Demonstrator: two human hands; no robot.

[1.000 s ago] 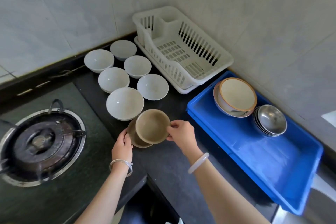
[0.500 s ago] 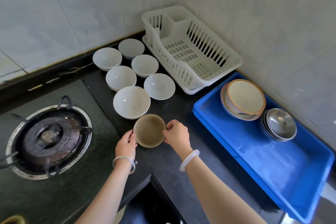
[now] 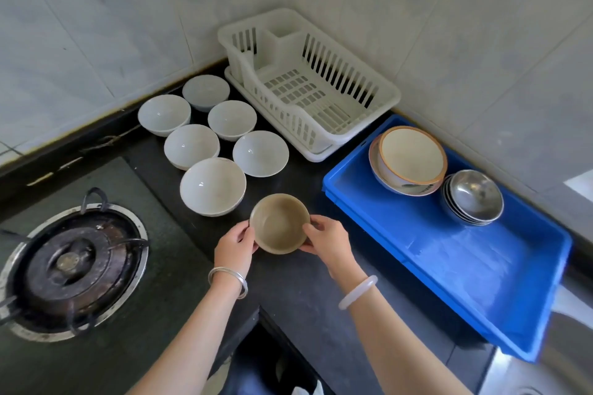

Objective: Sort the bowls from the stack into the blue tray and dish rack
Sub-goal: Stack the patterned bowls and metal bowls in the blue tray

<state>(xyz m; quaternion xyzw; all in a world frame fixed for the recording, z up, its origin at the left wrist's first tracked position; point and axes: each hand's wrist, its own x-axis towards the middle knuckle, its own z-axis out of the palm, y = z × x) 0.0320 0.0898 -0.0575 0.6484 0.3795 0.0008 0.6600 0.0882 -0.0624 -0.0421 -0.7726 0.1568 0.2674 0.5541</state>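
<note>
At the lower left of the frame a gas burner sits in the dark stovetop, its black grate ringed by a metal collar. Right of it, in the upper middle, six white bowls stand upright on the black counter in a close cluster, the largest one nearest the bottom of the group. Just below and right of that large bowl, at the centre of the frame, a brown bowl sits upright with its mouth open to the camera. The left hand is closed against its left side, fingers curled at the rim, and a silver bangle circles that wrist. The right hand grips the bowl's right side in the same way, with a pale bangle on its wrist. Whether the brown bowl rests on the counter or is lifted just clear of it cannot be told. Above, in the upper middle against the tiled wall, the white dish rack stands on its drip tray with nothing in it. At the right, the blue tray runs diagonally toward the lower right corner; in its upper end lie a stack of patterned ceramic bowls with a brown rim, and just right of them a stack of steel bowls.
</note>
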